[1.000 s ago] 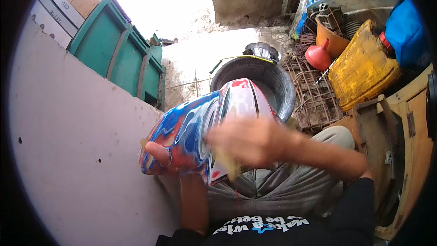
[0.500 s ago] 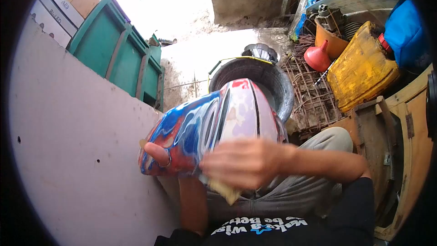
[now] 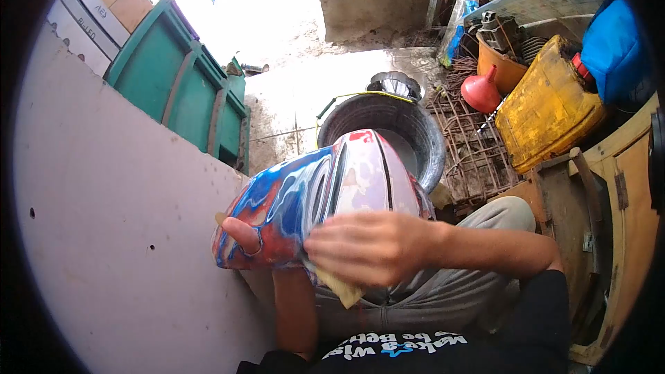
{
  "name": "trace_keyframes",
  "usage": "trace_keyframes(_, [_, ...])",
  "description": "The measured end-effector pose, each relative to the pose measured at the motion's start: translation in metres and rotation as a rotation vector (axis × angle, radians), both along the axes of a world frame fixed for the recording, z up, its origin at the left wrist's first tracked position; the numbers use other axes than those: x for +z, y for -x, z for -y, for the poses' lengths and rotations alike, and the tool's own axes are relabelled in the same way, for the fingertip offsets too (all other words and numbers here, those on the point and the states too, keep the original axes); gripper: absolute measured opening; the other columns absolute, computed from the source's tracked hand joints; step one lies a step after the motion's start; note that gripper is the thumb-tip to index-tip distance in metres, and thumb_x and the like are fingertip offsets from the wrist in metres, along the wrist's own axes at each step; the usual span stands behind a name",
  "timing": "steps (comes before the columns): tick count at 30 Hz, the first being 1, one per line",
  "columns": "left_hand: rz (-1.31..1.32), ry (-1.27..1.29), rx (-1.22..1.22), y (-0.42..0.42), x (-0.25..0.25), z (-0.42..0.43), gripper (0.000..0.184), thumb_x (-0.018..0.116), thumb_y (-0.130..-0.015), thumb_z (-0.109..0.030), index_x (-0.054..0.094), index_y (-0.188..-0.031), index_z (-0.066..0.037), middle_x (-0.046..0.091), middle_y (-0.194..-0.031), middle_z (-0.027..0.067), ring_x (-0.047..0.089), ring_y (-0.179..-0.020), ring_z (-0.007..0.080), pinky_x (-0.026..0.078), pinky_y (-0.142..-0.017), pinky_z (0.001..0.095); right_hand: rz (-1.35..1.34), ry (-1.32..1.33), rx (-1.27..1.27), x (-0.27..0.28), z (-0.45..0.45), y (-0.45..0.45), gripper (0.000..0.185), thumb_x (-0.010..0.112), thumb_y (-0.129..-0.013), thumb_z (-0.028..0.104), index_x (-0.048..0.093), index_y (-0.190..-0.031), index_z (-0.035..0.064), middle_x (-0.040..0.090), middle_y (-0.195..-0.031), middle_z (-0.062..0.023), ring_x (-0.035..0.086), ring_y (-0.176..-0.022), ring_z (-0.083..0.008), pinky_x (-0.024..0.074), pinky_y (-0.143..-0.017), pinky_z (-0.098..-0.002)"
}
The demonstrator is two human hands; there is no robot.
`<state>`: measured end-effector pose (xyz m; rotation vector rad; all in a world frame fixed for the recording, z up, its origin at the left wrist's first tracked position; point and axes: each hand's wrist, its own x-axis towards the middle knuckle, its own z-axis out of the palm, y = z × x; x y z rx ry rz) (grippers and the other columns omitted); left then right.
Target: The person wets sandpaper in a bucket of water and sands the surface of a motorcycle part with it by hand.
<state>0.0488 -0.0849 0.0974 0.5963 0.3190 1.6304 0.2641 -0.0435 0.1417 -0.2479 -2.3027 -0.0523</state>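
A curved, glossy motorcycle body panel (image 3: 364, 176) with patchy blue, red, white and pale lilac paint lies tilted above my lap. My left hand (image 3: 242, 235) grips its left end from below; only the thumb shows on top, while the other fingers are hidden under the panel. My right hand (image 3: 370, 248) is closed, slightly blurred, and pressed to the near side of the panel. Under its fingers a yellowish piece of sandpaper (image 3: 341, 291) sticks out, its corner pointing toward me.
Beyond the panel stands a black bucket (image 3: 433, 145) with some liquid inside. A pale wall panel (image 3: 131, 215) and a green cabinet (image 3: 170, 79) flank the left. On the right are a rusty wire rack (image 3: 474, 156), a red funnel (image 3: 481, 90) and a yellow jerrycan (image 3: 547, 111).
The panel sits slightly lower in view, as does the background. My right hand stays at nearly the same spot on the panel with the sandpaper under it; the left grip is unchanged.
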Motion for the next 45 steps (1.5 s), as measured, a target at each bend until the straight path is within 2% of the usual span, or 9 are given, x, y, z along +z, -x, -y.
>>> trace_keyframes(4, [-0.089, 0.100, 0.084, -0.004, 0.003, 0.000, 0.121, 0.063, -0.078, -0.087, 0.037, -0.148, 0.009, 0.050, -0.143, 0.0203, 0.055, -0.123, 0.0262, 0.045, -0.110, 0.0380, 0.059, 0.105, -0.104, 0.002, -0.026, -0.011, 0.029, 0.072, -0.081, 0.016, 0.070, -0.104, -0.0008, 0.073, -0.108, -0.0133, 0.072, -0.098, -0.0277, 0.0596, -0.090, -0.0392])
trace_keyframes(7, [0.282, 0.037, -0.210, 0.031, -0.048, -0.005, 0.123, 0.068, -0.074, -0.087, 0.037, -0.149, 0.006, 0.051, -0.141, 0.0161, 0.053, -0.122, 0.0229, 0.044, -0.109, 0.0348, -0.055, 0.022, -0.016, -0.003, 0.000, 0.003, 0.028, 0.068, -0.081, 0.015, 0.070, -0.105, -0.0004, 0.073, -0.109, -0.0138, 0.072, -0.100, -0.0266, 0.0581, -0.098, -0.0407])
trace_keyframes(9, [0.304, 0.116, -0.090, 0.028, -0.038, -0.002, 0.120, 0.067, -0.075, -0.087, 0.039, -0.147, 0.005, 0.054, -0.136, 0.0150, 0.055, -0.120, 0.0223, 0.046, -0.107, 0.0339, -0.017, 0.022, 0.008, -0.004, -0.002, -0.001, 0.021, 0.066, -0.088, 0.013, 0.073, -0.105, 0.0019, 0.074, -0.111, -0.0133, 0.073, -0.101, -0.0246, 0.0591, -0.096, -0.0398])
trace_keyframes(13, [-0.367, 0.299, 0.696, -0.013, -0.006, 0.000, 0.115, 0.066, -0.078, -0.085, 0.042, -0.143, 0.006, 0.057, -0.131, 0.0152, 0.058, -0.115, 0.0236, 0.049, -0.103, 0.0336, 0.079, 0.123, -0.145, -0.005, -0.021, -0.010, 0.024, 0.069, -0.086, 0.014, 0.072, -0.106, 0.0004, 0.073, -0.110, -0.0140, 0.073, -0.097, -0.0264, 0.0600, -0.092, -0.0397])
trace_keyframes(16, [0.400, 0.032, -0.096, -0.002, -0.044, 0.003, 0.113, 0.064, -0.080, -0.084, 0.042, -0.143, 0.007, 0.059, -0.128, 0.0182, 0.061, -0.112, 0.0268, 0.050, -0.104, 0.0359, -0.008, 0.056, 0.163, 0.001, 0.017, 0.002, 0.028, 0.070, -0.083, 0.013, 0.072, -0.107, 0.0000, 0.072, -0.115, -0.0122, 0.072, -0.102, -0.0284, 0.0593, -0.095, -0.0424])
trace_keyframes(18, [0.405, 0.001, -0.241, 0.000, -0.035, 0.007, 0.115, 0.064, -0.080, -0.085, 0.041, -0.144, 0.008, 0.060, -0.128, 0.0201, 0.062, -0.112, 0.0291, 0.049, -0.105, 0.0380, -0.014, 0.085, 0.070, 0.003, -0.001, -0.001, 0.029, 0.072, -0.082, 0.014, 0.071, -0.108, 0.0001, 0.072, -0.114, -0.0125, 0.072, -0.102, -0.0284, 0.0595, -0.094, -0.0422])
trace_keyframes(21, [-0.368, 0.176, 0.365, -0.020, 0.021, 0.005, 0.120, 0.063, -0.078, -0.087, 0.039, -0.146, 0.010, 0.059, -0.132, 0.0221, 0.061, -0.116, 0.0314, 0.049, -0.107, 0.0412, 0.022, 0.045, -0.069, -0.002, -0.020, -0.002, 0.029, 0.073, -0.083, 0.016, 0.071, -0.107, -0.0002, 0.073, -0.110, -0.0130, 0.072, -0.101, -0.0260, 0.0584, -0.096, -0.0405])
trace_keyframes(40, [-0.281, 0.040, 0.106, -0.002, -0.002, -0.003, 0.115, 0.057, -0.083, -0.086, 0.044, -0.143, 0.011, 0.061, -0.133, 0.0217, 0.063, -0.114, 0.0297, 0.051, -0.104, 0.0421, -0.029, 0.060, 0.103, -0.001, 0.014, 0.008, 0.033, 0.075, -0.075, 0.021, 0.070, -0.102, 0.0025, 0.072, -0.102, -0.0118, 0.072, -0.101, -0.0257, 0.0584, -0.092, -0.0376])
trace_keyframes(45, [-0.267, 0.057, 0.192, -0.019, 0.014, -0.001, 0.114, 0.058, -0.083, -0.086, 0.045, -0.143, 0.010, 0.061, -0.134, 0.0223, 0.063, -0.115, 0.0291, 0.052, -0.102, 0.0415, 0.135, 0.197, -0.139, 0.002, -0.019, -0.013, 0.032, 0.071, -0.081, 0.017, 0.072, -0.110, 0.0047, 0.074, -0.112, -0.0097, 0.072, -0.107, -0.0231, 0.0560, -0.100, -0.0375])
